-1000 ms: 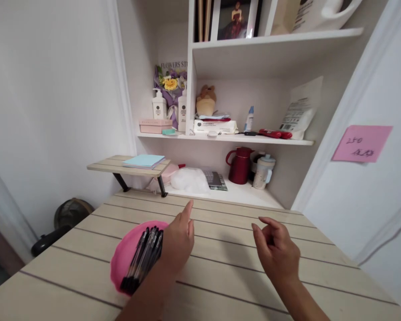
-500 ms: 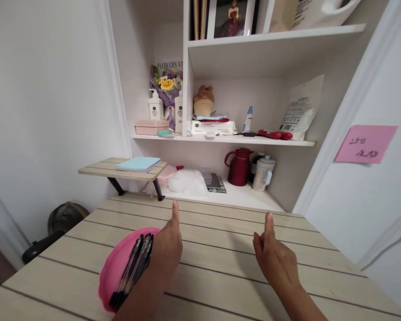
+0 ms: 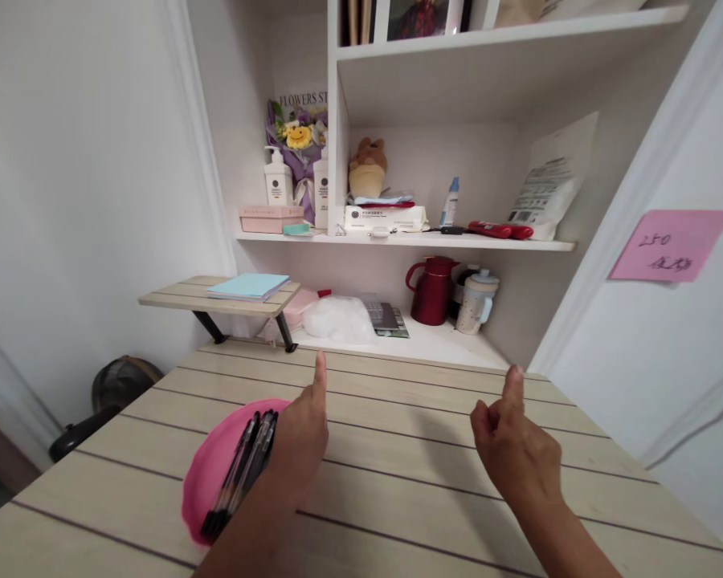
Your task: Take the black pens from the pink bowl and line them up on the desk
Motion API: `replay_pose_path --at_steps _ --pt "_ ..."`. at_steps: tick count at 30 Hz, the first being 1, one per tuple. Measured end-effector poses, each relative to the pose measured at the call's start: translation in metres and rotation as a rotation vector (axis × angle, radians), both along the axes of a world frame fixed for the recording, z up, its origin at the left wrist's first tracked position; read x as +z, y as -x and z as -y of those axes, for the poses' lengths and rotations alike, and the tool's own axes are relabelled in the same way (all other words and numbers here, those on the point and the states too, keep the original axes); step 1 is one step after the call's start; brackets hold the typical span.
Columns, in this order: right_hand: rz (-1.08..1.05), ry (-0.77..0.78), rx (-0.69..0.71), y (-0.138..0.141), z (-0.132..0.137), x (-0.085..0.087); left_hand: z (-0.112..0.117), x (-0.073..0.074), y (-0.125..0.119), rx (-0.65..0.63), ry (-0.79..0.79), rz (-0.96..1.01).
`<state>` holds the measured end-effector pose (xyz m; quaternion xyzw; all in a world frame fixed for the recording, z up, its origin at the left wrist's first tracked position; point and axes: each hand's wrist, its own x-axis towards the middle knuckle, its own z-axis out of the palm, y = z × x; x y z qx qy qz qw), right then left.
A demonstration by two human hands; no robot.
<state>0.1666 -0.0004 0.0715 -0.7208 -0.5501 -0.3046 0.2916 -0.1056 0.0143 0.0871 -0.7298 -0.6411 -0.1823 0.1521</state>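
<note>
My left hand (image 3: 302, 433) hovers over the right edge of a pink scalloped tray (image 3: 202, 482) on the slatted wooden table. Its index finger points forward and away from the rest of the hand; the other fingers are mostly hidden. Several black pens (image 3: 239, 474) lie side by side in the tray, partly covered by my left hand and forearm. To the right, my right hand (image 3: 518, 449) is raised above the bare boards, its index finger stretched out, with the other fingers seeming to curl under. I see nothing held in either hand.
On the table's far left stands a small wooden riser (image 3: 174, 295) with blue paper (image 3: 250, 286) on it. Behind the table, a white shelf (image 3: 446, 347) holds a red jug (image 3: 434, 293), a cup (image 3: 477, 301) and a white bag (image 3: 341, 319). A pink note (image 3: 668, 245) hangs at right.
My right hand has moved to the right, its index finger still out. My left hand stays near the tray's edge. The view has tilted slightly downward.
</note>
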Motion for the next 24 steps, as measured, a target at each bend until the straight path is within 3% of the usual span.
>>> replay_pose_path --at_steps 15,24 --pt "-0.044 0.041 0.043 -0.001 -0.002 -0.006 -0.001 0.001 -0.001 -0.033 0.013 0.005" --pt "-0.034 0.065 0.044 -0.002 -0.010 -0.011 -0.007 -0.007 -0.002 0.013 0.022 -0.036"
